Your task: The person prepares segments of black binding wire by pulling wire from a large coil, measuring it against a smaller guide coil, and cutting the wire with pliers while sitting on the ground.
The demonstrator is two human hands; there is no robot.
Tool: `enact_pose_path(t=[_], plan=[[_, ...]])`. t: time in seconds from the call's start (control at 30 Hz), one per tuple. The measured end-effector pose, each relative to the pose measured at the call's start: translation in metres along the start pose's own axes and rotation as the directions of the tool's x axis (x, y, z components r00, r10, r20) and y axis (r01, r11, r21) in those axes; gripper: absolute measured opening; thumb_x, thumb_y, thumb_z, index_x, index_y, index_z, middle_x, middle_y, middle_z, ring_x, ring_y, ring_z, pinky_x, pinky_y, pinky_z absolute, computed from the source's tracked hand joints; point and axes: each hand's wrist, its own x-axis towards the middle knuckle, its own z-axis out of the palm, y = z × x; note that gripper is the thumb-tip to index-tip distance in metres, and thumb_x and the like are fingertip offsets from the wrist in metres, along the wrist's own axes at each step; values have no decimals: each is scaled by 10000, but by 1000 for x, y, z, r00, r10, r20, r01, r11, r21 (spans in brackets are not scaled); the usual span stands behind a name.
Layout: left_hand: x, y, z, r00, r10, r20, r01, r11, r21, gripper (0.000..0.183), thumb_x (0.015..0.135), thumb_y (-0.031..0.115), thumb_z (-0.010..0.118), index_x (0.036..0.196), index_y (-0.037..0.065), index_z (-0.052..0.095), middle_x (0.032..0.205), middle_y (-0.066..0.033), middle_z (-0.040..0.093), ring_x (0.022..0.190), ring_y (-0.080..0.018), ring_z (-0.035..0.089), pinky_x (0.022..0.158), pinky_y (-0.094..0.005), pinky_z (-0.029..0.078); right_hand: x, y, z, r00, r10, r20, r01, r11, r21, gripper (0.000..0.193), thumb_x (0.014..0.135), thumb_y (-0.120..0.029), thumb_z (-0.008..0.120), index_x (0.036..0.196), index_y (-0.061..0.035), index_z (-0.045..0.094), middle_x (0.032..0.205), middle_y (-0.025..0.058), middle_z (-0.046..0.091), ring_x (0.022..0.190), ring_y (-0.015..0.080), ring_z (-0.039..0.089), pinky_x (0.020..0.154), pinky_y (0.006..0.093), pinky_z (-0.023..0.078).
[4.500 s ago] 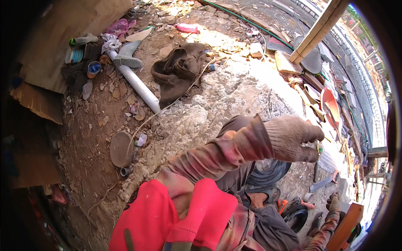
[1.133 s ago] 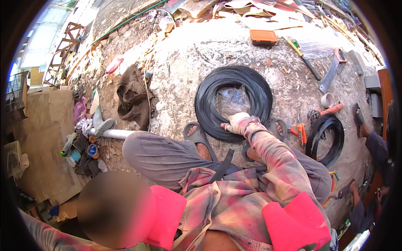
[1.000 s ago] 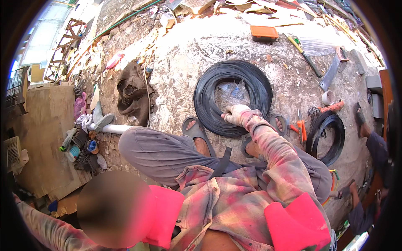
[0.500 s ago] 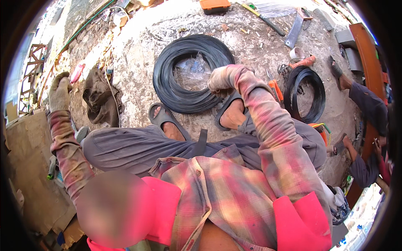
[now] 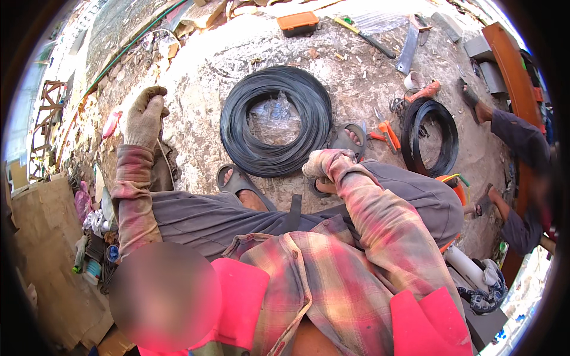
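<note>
A large coil of black wire lies on the ground before my feet. My left hand, in a grey work glove, is raised left of the coil with its fingers curled; anything thin inside it is too small to see. My right hand, also gloved, is closed near the coil's lower right edge, above my sandalled foot. Its fingers are turned away, hiding whatever they hold. A brown cloth or bag lies partly hidden behind my left forearm.
On the right are a smaller wire coil and orange-handled pliers. Farther off lie an orange-lidded box, a long-handled tool and a saw. Another person's legs are at far right; cardboard stands left.
My left hand has moved inward to the right. My right hand has come off the coil's edge toward my body. My right foot has shifted forward and outward; the view has tilted slightly.
</note>
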Motion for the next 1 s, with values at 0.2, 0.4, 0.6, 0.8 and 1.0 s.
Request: enact_pose_path(t=[0.2, 0.4, 0.6, 0.8, 1.0], plan=[[-11, -1, 25, 988, -47, 147, 29, 992, 122, 220, 910, 114, 479, 1044, -8, 602, 798, -34, 583, 689, -97, 559, 689, -266, 500, -13, -5, 3, 1000, 2, -11, -1, 997, 74, 498, 875, -383, 471, 1135, 17, 618, 1050, 178, 665, 986, 287, 650, 816, 405, 501], [-1, 3, 12, 997, 27, 70, -28, 999, 22, 208, 914, 88, 484, 1057, -10, 599, 847, -41, 602, 698, -93, 551, 676, -242, 476, -18, -24, 6, 1000, 10, 15, -9, 1000, -13, 499, 859, -441, 484, 1166, -76, 632, 1166, 148, 629, 1114, 310, 580, 917, 414, 444], [-4, 97, 1, 996, 84, -17, -86, 990, -108, 201, 913, 114, 519, 1050, 17, 629, 743, -17, 593, 578, -42, 486, 526, -185, 389, -32, -50, -65, 787, -326, -524, 534, 786, 313, 315, 832, -225, 637, 1074, -25, 605, 893, 171, 645, 896, 223, 640, 758, 319, 496], [6, 198, 33, 951, 307, -28, -254, 726, -640, 218, 925, 120, 520, 1088, 8, 611, 725, -34, 598, 459, -35, 343, 402, -189, 241, -116, -150, -119, 75, -449, -891, 964, 263, -51, 688, 736, -291, 738, 1292, -5, 450, 1171, 236, 575, 1128, 333, 554, 951, 361, 439], [45, 195, -56, 949, 137, -283, -311, 538, -783, 130, 919, 77, 545, 985, -26, 588, 693, -10, 501, 456, -50, 267, 401, -203, 209, -112, -124, -112, 265, -421, -868, 931, -122, 344, 142, 858, -46, 537, 973, 23, 582, 735, -2, 539, 687, 69, 463, 618, 245, 421]])
